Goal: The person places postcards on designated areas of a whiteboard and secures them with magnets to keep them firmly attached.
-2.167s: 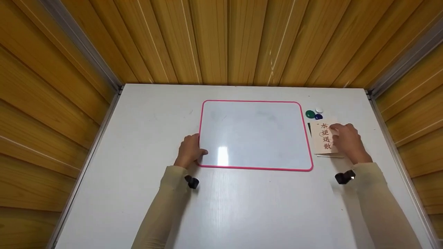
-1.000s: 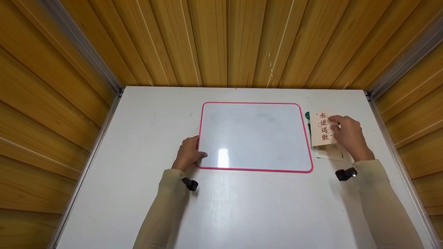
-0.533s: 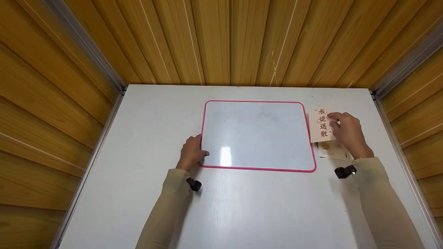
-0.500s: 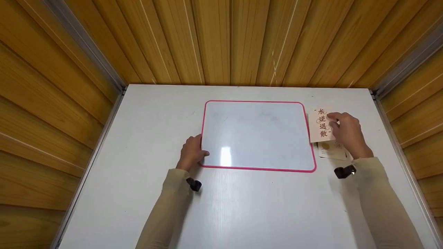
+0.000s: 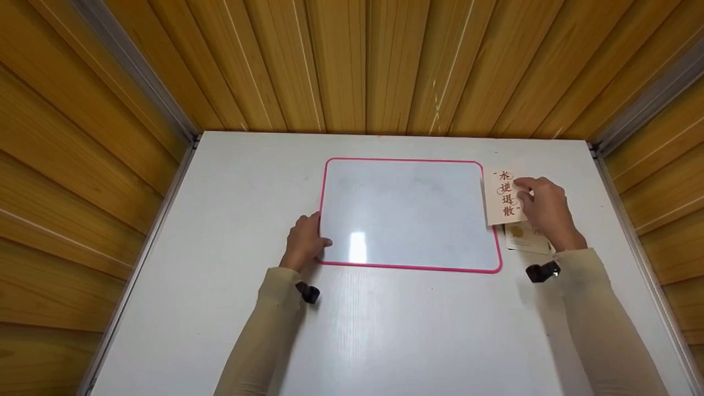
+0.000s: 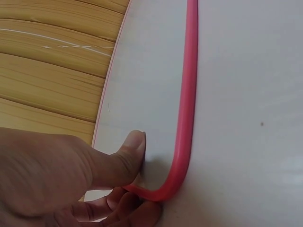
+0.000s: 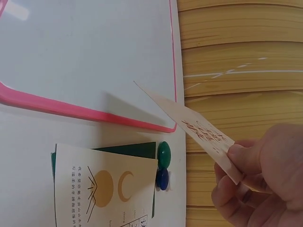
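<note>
A whiteboard (image 5: 404, 214) with a pink frame lies on the white table. At its lower left edge my left hand (image 5: 302, 242) grips the frame; in the left wrist view the thumb (image 6: 135, 144) lies on top and the fingers curl along the outer edge. My right hand (image 5: 549, 212) pinches a pale card (image 5: 498, 190) with red brush characters by its right side. The right wrist view shows this card (image 7: 199, 130) tilted and raised off the table, its far edge over the board's right side.
More cards (image 7: 102, 189) lie stacked right of the board, the top one bearing a gold sun and moon. Beside them sit a green magnet (image 7: 164, 154), a blue one (image 7: 163, 180) and a white one, hidden in the head view. Wood-patterned walls (image 5: 385, 66) enclose the table.
The right hand has lifted the red-lettered card from the stack and carried it up and left until it overlaps the board's right edge. The left hand has stayed on the frame.
</note>
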`<action>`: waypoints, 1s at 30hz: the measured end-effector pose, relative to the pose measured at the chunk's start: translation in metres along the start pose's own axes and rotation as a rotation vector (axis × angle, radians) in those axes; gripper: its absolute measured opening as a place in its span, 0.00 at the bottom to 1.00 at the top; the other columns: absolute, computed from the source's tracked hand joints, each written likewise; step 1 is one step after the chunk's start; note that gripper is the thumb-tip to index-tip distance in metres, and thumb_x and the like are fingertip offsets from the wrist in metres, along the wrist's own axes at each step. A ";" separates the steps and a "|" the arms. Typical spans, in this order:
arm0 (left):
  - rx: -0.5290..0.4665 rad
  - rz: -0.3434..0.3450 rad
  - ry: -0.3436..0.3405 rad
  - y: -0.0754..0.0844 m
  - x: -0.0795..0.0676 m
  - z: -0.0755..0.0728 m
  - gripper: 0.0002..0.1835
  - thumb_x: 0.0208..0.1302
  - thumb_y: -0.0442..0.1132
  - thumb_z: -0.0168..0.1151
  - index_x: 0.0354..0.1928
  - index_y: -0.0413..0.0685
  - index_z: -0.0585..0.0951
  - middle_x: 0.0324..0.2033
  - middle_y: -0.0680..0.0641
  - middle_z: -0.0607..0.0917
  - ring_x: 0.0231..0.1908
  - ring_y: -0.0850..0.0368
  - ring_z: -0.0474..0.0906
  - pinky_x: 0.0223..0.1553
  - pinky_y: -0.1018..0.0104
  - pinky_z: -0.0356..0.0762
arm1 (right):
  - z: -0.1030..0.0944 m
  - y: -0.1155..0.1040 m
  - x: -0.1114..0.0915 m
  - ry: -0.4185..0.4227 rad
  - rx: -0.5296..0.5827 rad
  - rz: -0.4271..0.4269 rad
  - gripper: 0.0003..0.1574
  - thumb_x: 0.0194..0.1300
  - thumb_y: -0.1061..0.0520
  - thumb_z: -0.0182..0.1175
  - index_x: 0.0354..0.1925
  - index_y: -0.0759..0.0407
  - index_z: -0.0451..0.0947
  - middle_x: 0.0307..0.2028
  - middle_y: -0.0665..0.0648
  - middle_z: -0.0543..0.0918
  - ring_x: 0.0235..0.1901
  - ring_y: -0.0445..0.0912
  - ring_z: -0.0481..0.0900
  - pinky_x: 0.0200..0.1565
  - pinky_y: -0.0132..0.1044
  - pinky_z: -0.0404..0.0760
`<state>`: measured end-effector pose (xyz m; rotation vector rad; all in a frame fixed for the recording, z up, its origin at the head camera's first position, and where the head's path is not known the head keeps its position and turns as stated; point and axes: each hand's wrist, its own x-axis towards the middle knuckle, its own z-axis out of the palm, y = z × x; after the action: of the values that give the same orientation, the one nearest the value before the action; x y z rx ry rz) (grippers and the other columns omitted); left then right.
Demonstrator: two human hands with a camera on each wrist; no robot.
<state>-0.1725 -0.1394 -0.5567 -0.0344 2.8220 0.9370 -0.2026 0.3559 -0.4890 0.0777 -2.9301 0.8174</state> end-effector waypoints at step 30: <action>-0.077 0.039 -0.028 -0.007 -0.004 0.006 0.41 0.61 0.36 0.74 0.75 0.42 0.66 0.47 0.39 0.75 0.43 0.48 0.71 0.52 0.51 0.74 | 0.024 -0.005 0.003 -0.121 0.116 0.063 0.24 0.76 0.63 0.54 0.67 0.65 0.74 0.59 0.71 0.76 0.46 0.59 0.77 0.33 0.25 0.72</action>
<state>-0.1668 -0.1414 -0.5645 0.0235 2.7700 1.0455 -0.2071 0.3391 -0.5061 0.0445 -3.0091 1.0263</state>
